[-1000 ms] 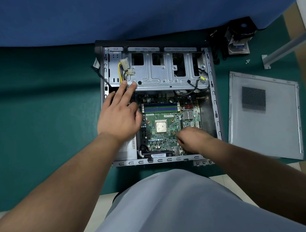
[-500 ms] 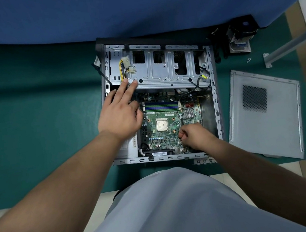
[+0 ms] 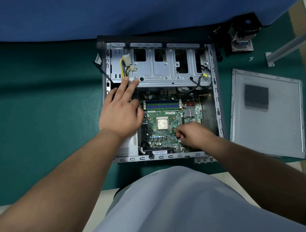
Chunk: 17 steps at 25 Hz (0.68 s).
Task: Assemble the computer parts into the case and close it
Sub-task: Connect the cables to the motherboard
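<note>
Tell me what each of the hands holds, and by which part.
The left hand holds nothing; its straight fingers rest on the drive cage. The right hand is curled over the motherboard; any hold is hidden.

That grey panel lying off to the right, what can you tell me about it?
The side panel is a flat sheet of what looks like light grey metal, roughly rectangular, with a dark perforated vent patch near its far end and folded edges. It lies slightly skewed on the green mat, right of the open case. Neither hand touches it.
</note>
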Each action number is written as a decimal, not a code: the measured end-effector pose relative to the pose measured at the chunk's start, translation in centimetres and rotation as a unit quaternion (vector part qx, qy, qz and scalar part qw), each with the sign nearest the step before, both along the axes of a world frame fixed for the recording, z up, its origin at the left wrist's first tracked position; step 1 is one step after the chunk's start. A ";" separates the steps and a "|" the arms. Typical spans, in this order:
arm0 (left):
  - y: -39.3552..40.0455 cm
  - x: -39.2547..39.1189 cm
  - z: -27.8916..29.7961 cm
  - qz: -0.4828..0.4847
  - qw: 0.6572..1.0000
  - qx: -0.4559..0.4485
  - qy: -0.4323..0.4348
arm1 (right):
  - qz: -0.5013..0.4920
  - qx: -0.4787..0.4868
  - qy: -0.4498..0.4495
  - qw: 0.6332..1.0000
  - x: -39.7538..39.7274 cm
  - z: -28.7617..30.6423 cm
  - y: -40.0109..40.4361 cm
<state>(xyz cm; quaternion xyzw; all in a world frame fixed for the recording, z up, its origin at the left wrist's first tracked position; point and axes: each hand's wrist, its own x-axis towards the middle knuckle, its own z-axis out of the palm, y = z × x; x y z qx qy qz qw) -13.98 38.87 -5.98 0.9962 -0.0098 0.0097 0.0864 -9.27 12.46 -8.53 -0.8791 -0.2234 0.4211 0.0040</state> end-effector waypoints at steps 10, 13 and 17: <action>0.0 -0.1 0.2 -0.002 1.000 0.001 -0.002 | 0.064 0.004 -0.012 0.998 -0.1 -0.3 0.1; 0.0 -0.1 0.2 -0.003 1.000 0.000 -0.003 | 0.069 0.006 -0.005 0.998 0.0 -0.5 0.1; 0.1 -0.1 0.2 -0.005 1.000 0.002 -0.006 | 0.075 0.006 0.006 0.997 0.0 -0.8 0.1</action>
